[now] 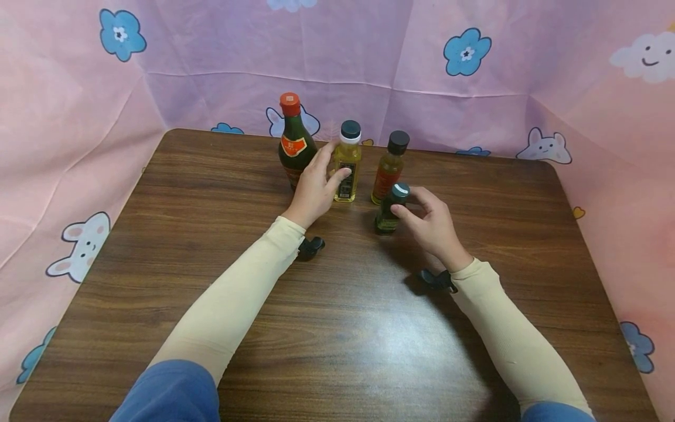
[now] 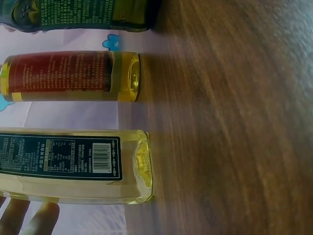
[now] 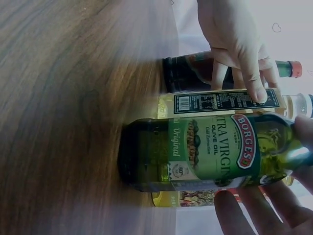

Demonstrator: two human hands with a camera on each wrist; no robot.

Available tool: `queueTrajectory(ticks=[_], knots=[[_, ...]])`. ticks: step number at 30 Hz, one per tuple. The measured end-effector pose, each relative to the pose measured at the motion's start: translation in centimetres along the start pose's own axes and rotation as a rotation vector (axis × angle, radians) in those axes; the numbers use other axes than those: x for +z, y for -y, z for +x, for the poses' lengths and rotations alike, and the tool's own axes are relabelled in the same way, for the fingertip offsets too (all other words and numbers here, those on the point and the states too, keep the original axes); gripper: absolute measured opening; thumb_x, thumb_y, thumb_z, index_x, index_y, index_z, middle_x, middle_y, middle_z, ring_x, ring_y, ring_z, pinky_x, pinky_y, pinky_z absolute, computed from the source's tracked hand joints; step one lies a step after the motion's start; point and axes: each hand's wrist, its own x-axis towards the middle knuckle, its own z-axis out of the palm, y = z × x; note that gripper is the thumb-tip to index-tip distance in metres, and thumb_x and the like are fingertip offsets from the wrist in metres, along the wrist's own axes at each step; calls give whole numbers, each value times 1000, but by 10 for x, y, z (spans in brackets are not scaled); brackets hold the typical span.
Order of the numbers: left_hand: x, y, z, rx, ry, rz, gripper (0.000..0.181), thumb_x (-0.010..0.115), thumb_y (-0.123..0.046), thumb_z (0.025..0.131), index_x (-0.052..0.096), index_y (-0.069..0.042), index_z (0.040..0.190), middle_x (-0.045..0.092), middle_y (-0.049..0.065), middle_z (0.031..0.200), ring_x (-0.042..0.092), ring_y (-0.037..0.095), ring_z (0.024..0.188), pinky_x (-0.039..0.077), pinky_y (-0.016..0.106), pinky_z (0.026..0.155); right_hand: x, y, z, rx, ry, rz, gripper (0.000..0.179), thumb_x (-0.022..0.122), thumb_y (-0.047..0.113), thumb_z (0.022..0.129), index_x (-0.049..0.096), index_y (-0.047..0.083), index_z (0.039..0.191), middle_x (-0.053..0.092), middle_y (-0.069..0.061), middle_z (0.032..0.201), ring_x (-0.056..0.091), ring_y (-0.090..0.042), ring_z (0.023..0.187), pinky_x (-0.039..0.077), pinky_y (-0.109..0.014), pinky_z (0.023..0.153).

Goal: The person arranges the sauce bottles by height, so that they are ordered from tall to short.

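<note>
My left hand grips a square bottle of pale yellow oil with a dark green cap. In the right wrist view its thumb lies on the black label and the fingers go behind the bottle. The right hand holds a small dark green olive oil bottle near its top, with the thumb by the neck and the fingers on the far side. Both bottles are upright. Just behind the olive oil stands a red-labelled oil bottle with a black cap, which no hand touches.
Left of the yellow oil, a tall dark bottle with a red cap is partly hidden by my left hand. The bottles stand toward the back of a brown wooden table. A pink and purple patterned cloth hangs behind and beside it.
</note>
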Motion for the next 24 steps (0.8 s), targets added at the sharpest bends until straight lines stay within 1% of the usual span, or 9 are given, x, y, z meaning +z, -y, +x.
queueTrajectory(ticks=[3, 4, 6, 10, 11, 13, 18, 21, 24], knots=[[0, -1, 1, 12, -1, 6, 64, 62, -33, 104, 36, -17, 160, 45, 6, 159, 46, 23, 143, 41, 41, 117, 0, 13, -2, -7, -21, 10, 32, 72, -1, 96, 65, -10, 126, 65, -25, 123, 64, -36, 117, 55, -50, 99], [0, -1, 1, 15, -3, 7, 64, 62, -33, 104, 36, -17, 160, 45, 6, 159, 46, 23, 143, 40, 41, 117, -1, 17, -3, -10, -31, 12, 32, 71, -2, 96, 65, -11, 125, 66, -24, 121, 64, -35, 117, 55, -48, 99], [0, -2, 0, 18, -4, 3, 64, 62, -32, 104, 36, -17, 160, 45, 6, 159, 46, 23, 143, 40, 40, 117, -2, 23, -5, -14, -57, 19, 30, 71, -2, 96, 65, -11, 124, 66, -20, 119, 65, -29, 115, 56, -42, 99], [1, -2, 0, 19, -3, -5, 64, 63, -31, 104, 36, -16, 160, 45, 7, 158, 46, 23, 143, 41, 40, 117, -5, 8, -4, 13, -118, 60, 30, 73, 3, 96, 67, -5, 124, 69, -10, 118, 66, -10, 111, 54, -29, 98], [1, -2, 0, 18, -2, -7, 64, 63, -30, 104, 36, -16, 160, 45, 7, 158, 46, 23, 143, 41, 40, 117, -6, 3, -3, 14, -133, 71, 29, 73, 4, 96, 68, -4, 124, 69, -9, 117, 66, -7, 110, 53, -27, 97], [1, -1, 0, 14, 1, -5, 64, 62, -31, 104, 35, -16, 160, 45, 7, 158, 46, 23, 143, 41, 40, 117, -9, -7, -2, 13, -158, 94, 29, 74, 7, 96, 69, -2, 123, 70, -6, 116, 66, -5, 108, 53, -24, 95], [1, -1, -1, 5, 7, -6, 65, 62, -32, 104, 35, -18, 161, 44, 6, 159, 46, 23, 143, 41, 40, 117, -19, -11, -1, -24, -212, 120, 27, 75, 7, 96, 70, -2, 121, 70, 5, 111, 67, -6, 107, 53, -24, 94], [0, -1, -1, 5, 9, -5, 65, 62, -33, 104, 34, -19, 161, 44, 6, 159, 47, 23, 142, 43, 41, 115, -25, -11, -1, -38, -244, 134, 28, 74, 5, 96, 69, -4, 122, 70, 2, 112, 67, -6, 109, 54, -26, 97], [0, -1, -1, 5, 6, -4, 64, 61, -32, 104, 34, -18, 161, 44, 6, 159, 48, 23, 141, 44, 41, 114, -31, -13, 0, -48, -269, 143, 29, 73, 2, 95, 68, -6, 123, 70, -7, 115, 66, -6, 111, 53, -26, 99]])
